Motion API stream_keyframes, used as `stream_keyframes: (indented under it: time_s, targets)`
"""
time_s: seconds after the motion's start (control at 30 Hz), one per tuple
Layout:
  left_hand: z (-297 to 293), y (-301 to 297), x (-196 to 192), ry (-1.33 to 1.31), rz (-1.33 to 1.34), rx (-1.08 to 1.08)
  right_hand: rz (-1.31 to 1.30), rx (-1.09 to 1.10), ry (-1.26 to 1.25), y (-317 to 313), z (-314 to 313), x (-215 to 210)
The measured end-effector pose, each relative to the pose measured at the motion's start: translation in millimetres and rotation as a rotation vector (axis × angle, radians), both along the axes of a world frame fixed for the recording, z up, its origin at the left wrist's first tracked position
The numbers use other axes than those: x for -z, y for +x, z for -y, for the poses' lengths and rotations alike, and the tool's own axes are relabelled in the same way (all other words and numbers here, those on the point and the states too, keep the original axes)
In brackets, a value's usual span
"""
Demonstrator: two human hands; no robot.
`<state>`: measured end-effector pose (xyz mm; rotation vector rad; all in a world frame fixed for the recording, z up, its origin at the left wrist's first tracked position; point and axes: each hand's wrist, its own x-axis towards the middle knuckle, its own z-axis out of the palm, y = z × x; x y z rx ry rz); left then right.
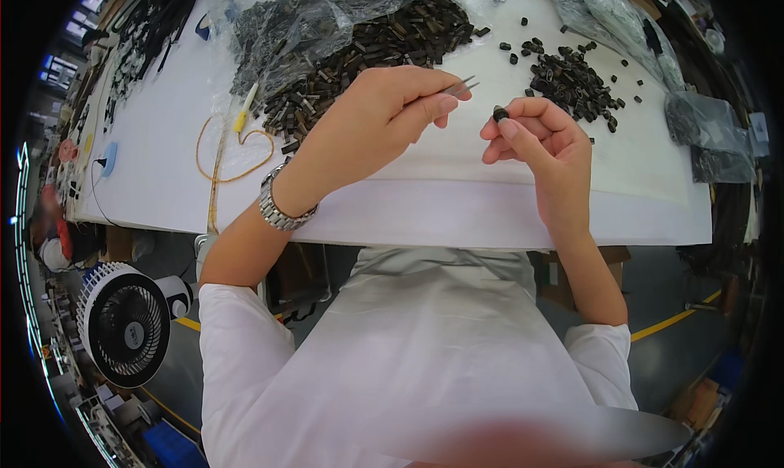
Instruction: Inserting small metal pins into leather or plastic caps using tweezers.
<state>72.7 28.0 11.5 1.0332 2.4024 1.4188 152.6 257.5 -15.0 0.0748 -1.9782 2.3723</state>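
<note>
My left hand (384, 117) grips thin metal tweezers (462, 85), their tips pointing right toward my right hand. My right hand (539, 133) pinches a small dark cylindrical part (500, 113) between thumb and forefinger, a short gap from the tweezer tips. Both hands hover over the white table (490, 215) near its front edge. A metal watch (278, 207) is on my left wrist.
A big heap of dark brown small parts (384, 43) lies on clear plastic behind my left hand. A smaller scatter of black parts (572, 80) lies behind my right hand. An orange cord (233, 145) loops at left. A white fan (122, 321) stands on the floor.
</note>
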Motion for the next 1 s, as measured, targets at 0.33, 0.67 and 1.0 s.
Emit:
stream_keyframes:
  time_s: [0.33,0.67,1.0]
  targets:
    - [-8.0,18.0,6.4,0.019,-0.323,0.073,-0.096,0.088,0.112,8.4,11.5,-0.1]
    - [-8.3,30.6,13.8,-0.141,-0.503,0.025,-0.260,0.170,0.430,13.4,24.4,7.5]
    - [-10.4,34.7,9.5,-0.188,-0.694,-0.002,-0.337,0.206,0.238,8.4,32.0,6.7]
